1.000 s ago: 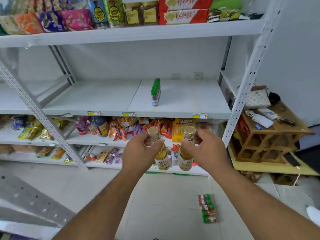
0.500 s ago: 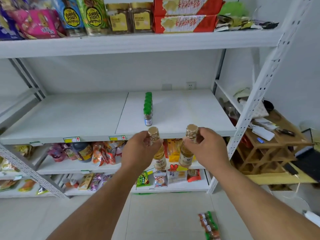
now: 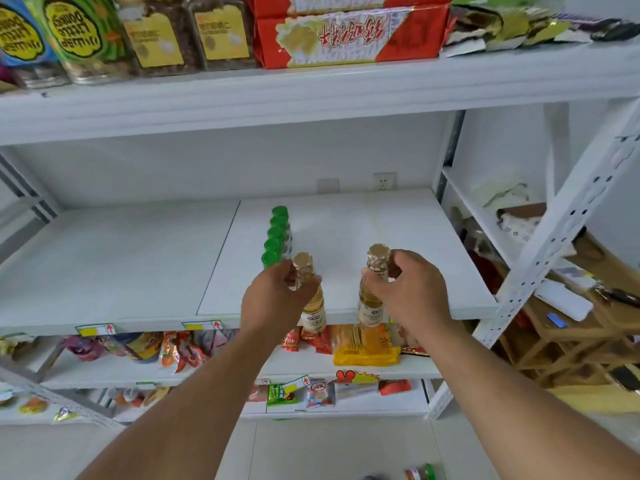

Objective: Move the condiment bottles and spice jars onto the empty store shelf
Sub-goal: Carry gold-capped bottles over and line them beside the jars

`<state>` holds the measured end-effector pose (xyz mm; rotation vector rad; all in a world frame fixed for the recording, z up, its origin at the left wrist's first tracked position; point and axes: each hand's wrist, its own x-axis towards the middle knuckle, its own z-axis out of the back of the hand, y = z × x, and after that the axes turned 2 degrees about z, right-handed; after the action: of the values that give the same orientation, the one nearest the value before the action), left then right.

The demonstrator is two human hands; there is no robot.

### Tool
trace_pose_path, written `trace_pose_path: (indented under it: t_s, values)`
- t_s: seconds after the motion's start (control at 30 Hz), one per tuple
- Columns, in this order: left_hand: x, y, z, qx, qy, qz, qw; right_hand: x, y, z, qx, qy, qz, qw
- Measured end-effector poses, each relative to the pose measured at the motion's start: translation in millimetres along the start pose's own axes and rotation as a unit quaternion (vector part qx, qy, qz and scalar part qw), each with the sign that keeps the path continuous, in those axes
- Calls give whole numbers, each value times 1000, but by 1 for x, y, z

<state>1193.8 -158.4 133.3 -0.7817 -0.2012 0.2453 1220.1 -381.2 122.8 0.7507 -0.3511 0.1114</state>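
left hand (image 3: 277, 299): pinches the neck of a small clear glass bottle of amber liquid with a gold foil cap (image 3: 313, 306), fingers curled round just under the cap.
right hand (image 3: 408, 292): same grip on a second gold-capped amber glass bottle (image 3: 372, 299), thumb and fingertips round the neck, cap standing proud above the fingers.
bottle axis: both upright, long axis vertical, hanging below the grip; bases sit about level with the front lip of the shelf, so I judge they are not set down yet.
target: the bare white metal store shelf (image 3: 398, 237), directly ahead of both hands and slightly beyond the bases.
key relation: free board lies forward and to the right of the row of green-capped spice jars (image 3: 277, 237); left bottle is just beside the nearest jar of that row, right bottle well clear of it.
nearer hand: left is closer to the jar row, right has open board all round.
arm pose: both forearms extended forward and up, roughly parallel, wrists raised, bottles side by side but apart.
next move, my read: push forward over the lip, then lower; keep the left bottle off the front jar.
leftovers: more jars (image 3: 420, 474) lie on the floor at the bottom edge; count unclear.
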Motion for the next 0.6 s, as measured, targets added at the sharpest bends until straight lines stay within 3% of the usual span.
trace_pose_path:
  t_s: [0.6]
  values:
    - [105, 6, -53, 23, 13, 42, 999, 100, -42, -60, -28, 39, 9, 999]
